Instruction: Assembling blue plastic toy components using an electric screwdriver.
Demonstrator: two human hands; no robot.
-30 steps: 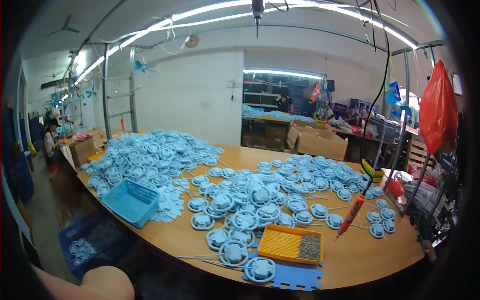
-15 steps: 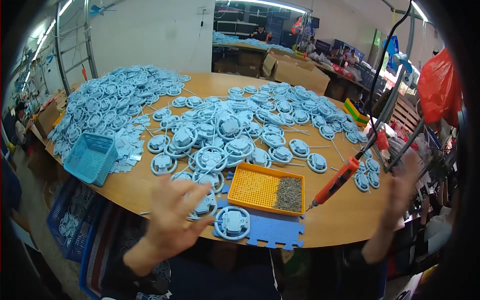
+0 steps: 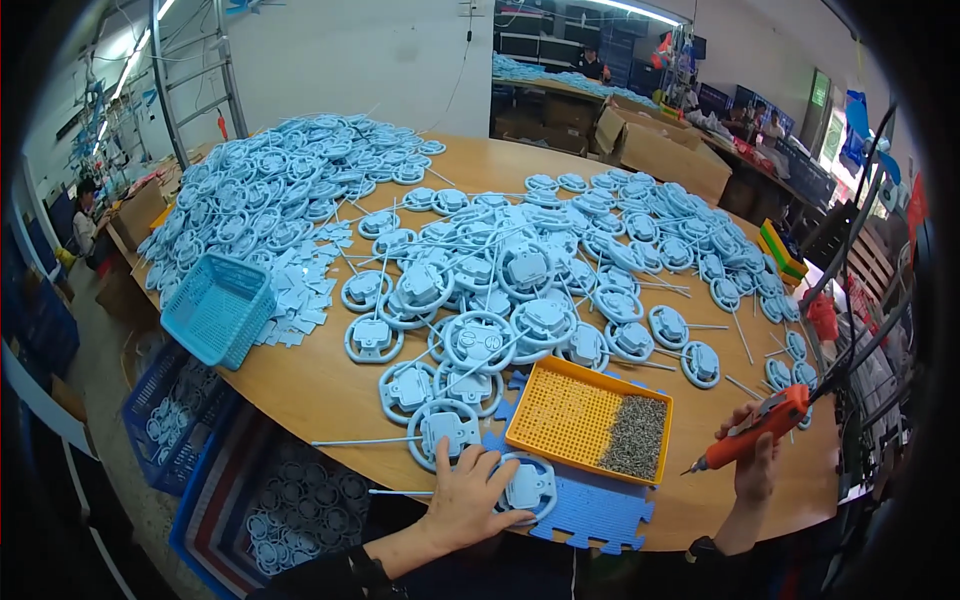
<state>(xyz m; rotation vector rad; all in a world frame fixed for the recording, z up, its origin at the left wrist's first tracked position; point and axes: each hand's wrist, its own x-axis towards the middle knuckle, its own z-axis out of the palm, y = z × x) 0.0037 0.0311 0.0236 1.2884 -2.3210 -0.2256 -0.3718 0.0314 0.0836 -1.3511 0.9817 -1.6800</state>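
Note:
A light-blue plastic wheel (image 3: pixel 528 486) with a raised box-shaped centre lies at the near edge of a blue foam mat (image 3: pixel 600 508). My left hand (image 3: pixel 468 500) holds its left side, thumb low on the rim and fingers spread above. Just beyond that hand, another light-blue wheel (image 3: pixel 445 428) with a thin rod lies on the table. My right hand (image 3: pixel 757 462) is closed around an orange electric screwdriver (image 3: pixel 752 430), its tip pointing left, beside a yellow tray (image 3: pixel 560 405). Small grey metal screws (image 3: pixel 636 438) fill the tray's right end.
Many light-blue wheels (image 3: pixel 520 265) are heaped mid-table, with a taller pile (image 3: pixel 290 190) at the far left. A blue basket (image 3: pixel 218 312) stands at the left edge near flat blue pieces (image 3: pixel 302 300). Below are crates of parts (image 3: pixel 300 505). A black cable (image 3: pixel 850 355) runs from the screwdriver.
My left hand has come down onto the near wheel. My right hand, raised and empty before, now grips the screwdriver, which has moved right and tilted flatter. The view has turned somewhat left.

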